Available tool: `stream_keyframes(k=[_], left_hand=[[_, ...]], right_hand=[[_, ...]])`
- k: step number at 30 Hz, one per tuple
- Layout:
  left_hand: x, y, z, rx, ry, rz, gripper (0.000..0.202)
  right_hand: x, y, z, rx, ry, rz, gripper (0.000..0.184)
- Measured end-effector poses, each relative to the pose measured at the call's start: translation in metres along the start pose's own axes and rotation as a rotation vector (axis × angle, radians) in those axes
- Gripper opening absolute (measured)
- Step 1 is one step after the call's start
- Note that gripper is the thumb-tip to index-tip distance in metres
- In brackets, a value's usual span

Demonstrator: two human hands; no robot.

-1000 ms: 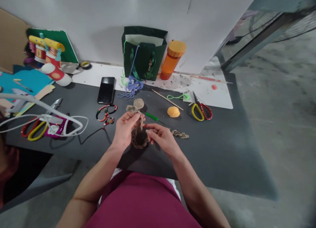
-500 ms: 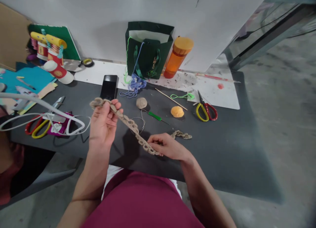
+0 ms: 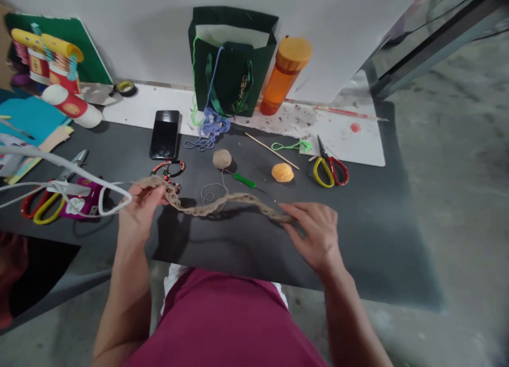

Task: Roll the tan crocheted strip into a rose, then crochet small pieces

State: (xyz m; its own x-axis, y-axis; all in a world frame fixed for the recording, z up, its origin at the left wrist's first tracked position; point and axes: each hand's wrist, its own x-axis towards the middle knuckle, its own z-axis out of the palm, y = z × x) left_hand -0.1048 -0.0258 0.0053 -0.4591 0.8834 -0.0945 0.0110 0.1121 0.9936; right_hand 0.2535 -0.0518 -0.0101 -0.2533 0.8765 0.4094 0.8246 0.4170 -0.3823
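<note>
A beige crocheted strip (image 3: pixel 199 210) stretches in a loose wave between my two hands above the dark table (image 3: pixel 246 250). My left hand (image 3: pixel 137 210) pinches one end, thumb on top. Around the other end, the fingers of my right hand (image 3: pixel 316 234) are closed. Just beyond the strip are a small ball of beige yarn (image 3: pixel 221 158) with a loose thread, a green-handled crochet hook (image 3: pixel 244 180) and a yellow-orange ball (image 3: pixel 282 172). Close to my left hand are beaded bracelets (image 3: pixel 177 168), partly covered by the strip.
A phone (image 3: pixel 165 134), dark green paper bag (image 3: pixel 234 64), blue yarn (image 3: pixel 212 125) and orange bottle (image 3: pixel 284 78) stand or lie toward the wall. Scissors (image 3: pixel 331 168) are at right. White cables (image 3: pixel 115 189) cross over other scissors (image 3: pixel 50 202) at left.
My right hand has moved right, drawing the strip out more level across the table. My left hand has shifted left and down, and the bracelets have come into view.
</note>
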Motion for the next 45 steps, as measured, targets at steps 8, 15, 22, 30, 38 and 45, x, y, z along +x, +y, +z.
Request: stream_keyframes(k=[8,15,22,30,38,45], left_hand=[[-0.028,-0.009,0.002,0.876,-0.003,0.492,0.027],[-0.027,-0.035,0.055,0.981,-0.504,0.656,0.008],[-0.014,-0.032,0.031,0.882,-0.442,1.037,0.022],[-0.036,-0.017,0.056,0.873,-0.55,0.883,0.029],[-0.041,-0.022,0.136,0.933,-0.828,0.819,0.018],[-0.042,0.005,0.134,0.221,-0.932,0.078,0.035]], right_hand=[[-0.031,0.025,0.014,0.043,-0.002,0.054,0.023],[-0.025,0.03,0.016,0.091,-0.082,0.084,0.013],[-0.029,0.028,0.016,-0.028,0.106,0.038,0.015],[-0.022,0.024,0.015,0.039,0.177,0.434,0.027],[0.016,0.015,0.029,0.267,-0.01,0.54,0.005],[0.01,-0.023,0.023,1.195,0.21,0.687,0.02]])
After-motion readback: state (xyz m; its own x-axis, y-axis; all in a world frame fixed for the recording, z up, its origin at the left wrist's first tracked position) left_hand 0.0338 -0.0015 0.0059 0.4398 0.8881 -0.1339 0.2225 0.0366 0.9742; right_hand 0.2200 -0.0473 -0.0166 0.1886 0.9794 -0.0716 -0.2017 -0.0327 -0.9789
